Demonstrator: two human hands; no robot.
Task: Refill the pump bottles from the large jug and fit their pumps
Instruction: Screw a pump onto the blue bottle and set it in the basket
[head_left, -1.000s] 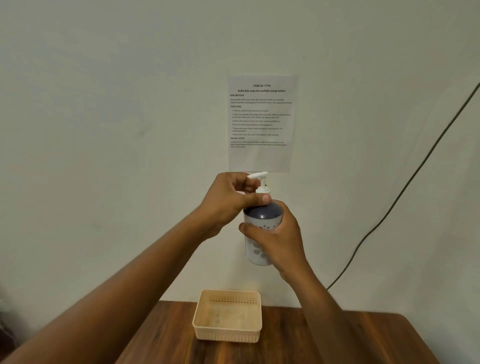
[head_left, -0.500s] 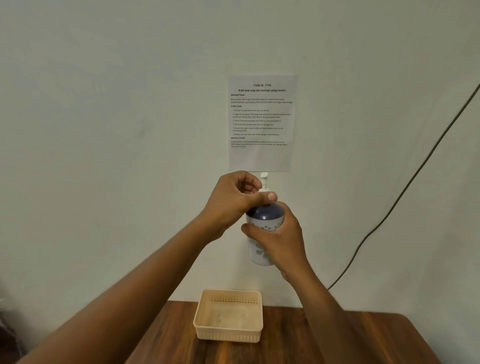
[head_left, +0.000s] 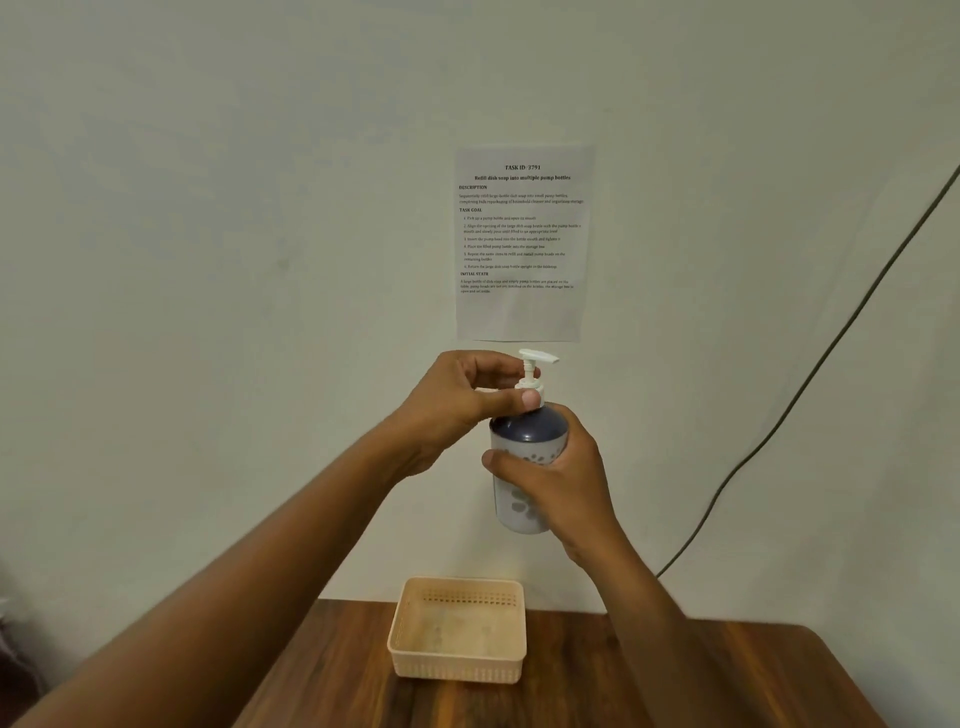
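Both hands are raised at frame centre, working on one pump bottle (head_left: 522, 470) held in the air in front of the wall. Left hand (head_left: 460, 402): thumb and curled fingers pinch the white collar at the base of the pump (head_left: 535, 366), thumb tip pressed against the collar's near side, the other fingers wrapped round behind the stem. Right hand (head_left: 561, 478): wrapped round the bottle's body from the right, thumb lying across the front face, fingers hidden behind it.

Bottle stands upright, dark blue rounded shoulder on top, pale body with grey paw prints below. Pump sits in the neck, its white spout pointing toward the right of the frame (whether the collar is fully screwed down cannot be told from this view). Liquid level not visible through the bottle wall.

Directly below the bottle, well apart from it, a cream plastic basket (head_left: 457, 665) with perforated walls sits at lower centre on a wooden table (head_left: 649, 675), near the table's far edge against the wall; nothing is seen inside it.

Above the hands, at upper centre, a printed sheet (head_left: 522, 312) is stuck to the wall; its heading reads "Refill dish soap into multiple pump bottles". A dark cable (head_left: 831, 343) runs diagonally down the wall on the right side of the frame.
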